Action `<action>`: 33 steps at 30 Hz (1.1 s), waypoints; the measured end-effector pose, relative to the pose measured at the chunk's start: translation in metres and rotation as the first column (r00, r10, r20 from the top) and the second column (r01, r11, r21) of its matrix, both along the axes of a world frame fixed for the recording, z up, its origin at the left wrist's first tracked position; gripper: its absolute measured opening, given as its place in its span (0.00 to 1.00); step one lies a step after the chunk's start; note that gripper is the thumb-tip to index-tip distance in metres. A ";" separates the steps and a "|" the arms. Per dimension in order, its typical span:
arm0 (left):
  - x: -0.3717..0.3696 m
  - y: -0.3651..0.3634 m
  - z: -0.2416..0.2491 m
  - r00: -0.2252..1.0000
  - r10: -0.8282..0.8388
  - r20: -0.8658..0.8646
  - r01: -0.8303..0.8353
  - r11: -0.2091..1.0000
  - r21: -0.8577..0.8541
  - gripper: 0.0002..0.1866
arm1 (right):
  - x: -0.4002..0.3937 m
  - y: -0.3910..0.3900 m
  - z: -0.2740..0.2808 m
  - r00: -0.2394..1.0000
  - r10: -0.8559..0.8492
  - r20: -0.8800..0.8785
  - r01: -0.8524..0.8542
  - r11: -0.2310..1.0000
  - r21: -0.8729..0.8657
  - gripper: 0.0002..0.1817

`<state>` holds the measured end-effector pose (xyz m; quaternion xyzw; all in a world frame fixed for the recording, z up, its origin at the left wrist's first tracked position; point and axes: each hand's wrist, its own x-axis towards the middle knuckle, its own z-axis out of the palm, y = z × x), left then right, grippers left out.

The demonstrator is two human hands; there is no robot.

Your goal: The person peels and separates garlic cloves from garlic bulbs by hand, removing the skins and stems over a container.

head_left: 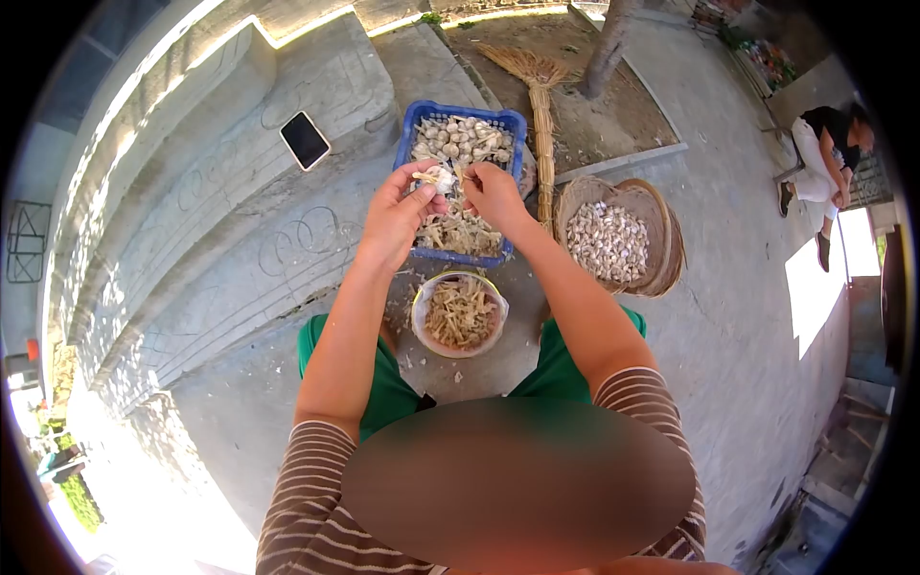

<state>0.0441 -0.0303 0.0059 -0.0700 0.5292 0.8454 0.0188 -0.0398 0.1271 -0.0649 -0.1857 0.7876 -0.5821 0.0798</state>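
Note:
My left hand (395,216) holds a white garlic bulb (443,179), with a straw-coloured stem end pointing left. Close to the bulb's right side, my right hand (494,195) is closed in a pinch. A small tan strip shows at its fingertips, too small to make out clearly. Both hands are above a blue plastic crate (518,153). Whole garlic bulbs (465,140) fill its far part, and dry stems and skins (460,234) lie in its near part. The hands partly hide the middle of the crate.
A bowl (419,326) of dry garlic scraps stands between my knees. To the right, a wicker basket (661,216) holds loose cloves (607,241). A straw broom (542,134) lies beyond it. A phone (305,141) rests on the concrete step. One person (822,158) sits far right.

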 end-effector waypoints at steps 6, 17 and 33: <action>-0.011 -0.009 -0.002 0.999 0.028 -0.027 -0.027 0.999 0.034 0.18 | -0.024 0.004 -0.058 0.669 0.187 -0.720 0.159 0.909 0.384 0.09; -0.015 0.004 -0.030 0.971 0.062 -0.229 -0.209 0.677 -0.706 0.16 | 0.010 -0.011 0.059 0.917 0.203 0.343 -0.123 0.962 -0.242 0.11; 0.118 0.038 -0.008 0.980 0.125 -0.155 -0.181 0.883 -0.433 0.20 | 0.110 0.022 0.060 0.870 0.472 0.143 -0.397 0.842 -0.365 0.09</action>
